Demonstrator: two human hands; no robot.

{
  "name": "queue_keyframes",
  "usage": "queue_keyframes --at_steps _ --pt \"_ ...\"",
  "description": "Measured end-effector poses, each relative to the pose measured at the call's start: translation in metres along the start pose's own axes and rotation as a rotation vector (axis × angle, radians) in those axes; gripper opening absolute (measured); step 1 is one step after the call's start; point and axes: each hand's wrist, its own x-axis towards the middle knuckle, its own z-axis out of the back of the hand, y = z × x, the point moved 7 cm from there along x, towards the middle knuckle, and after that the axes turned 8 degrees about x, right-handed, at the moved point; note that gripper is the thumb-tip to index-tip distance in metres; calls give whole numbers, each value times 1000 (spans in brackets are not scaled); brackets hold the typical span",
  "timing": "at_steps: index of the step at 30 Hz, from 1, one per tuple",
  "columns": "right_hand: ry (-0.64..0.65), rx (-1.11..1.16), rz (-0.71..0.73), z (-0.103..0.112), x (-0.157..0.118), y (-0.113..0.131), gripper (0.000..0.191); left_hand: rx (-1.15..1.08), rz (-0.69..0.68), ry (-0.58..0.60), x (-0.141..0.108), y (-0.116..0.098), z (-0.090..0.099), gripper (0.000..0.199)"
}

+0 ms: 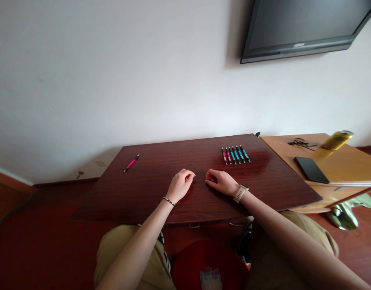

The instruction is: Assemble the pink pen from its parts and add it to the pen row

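Both hands rest on the dark red-brown table, a short gap between them. My left hand, with a thin bracelet at the wrist, is loosely curled and closed, with nothing in it. Closed too is my right hand, which wears a pale watch and holds nothing. Behind my right hand, several pens lie side by side in a row: pink ones on the left, blue ones on the right. A single pink pen lies slanted near the table's left side, away from my left hand.
On the right, a light wooden cabinet bears a black phone, a dark cable and a yellow can. A television hangs on the wall. Below, a red stool stands between the knees.
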Motion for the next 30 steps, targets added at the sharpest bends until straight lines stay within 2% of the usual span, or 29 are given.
queue_keyframes --at_steps 4,12,25,28,30 --pt "4 -48 31 -2 1 3 6 41 -28 66 -11 -2 -10 21" --pt "43 -124 77 -12 2 15 6 150 -126 93 -19 -22 -20 20" --pt "60 -121 124 -20 2 20 11 246 -161 141 -21 -23 -26 18" --pt "67 -132 114 -22 2 19 12 207 -192 164 -18 -20 -19 19" --pt "68 -148 114 -22 2 20 12 197 -161 96 -12 -8 1 20"
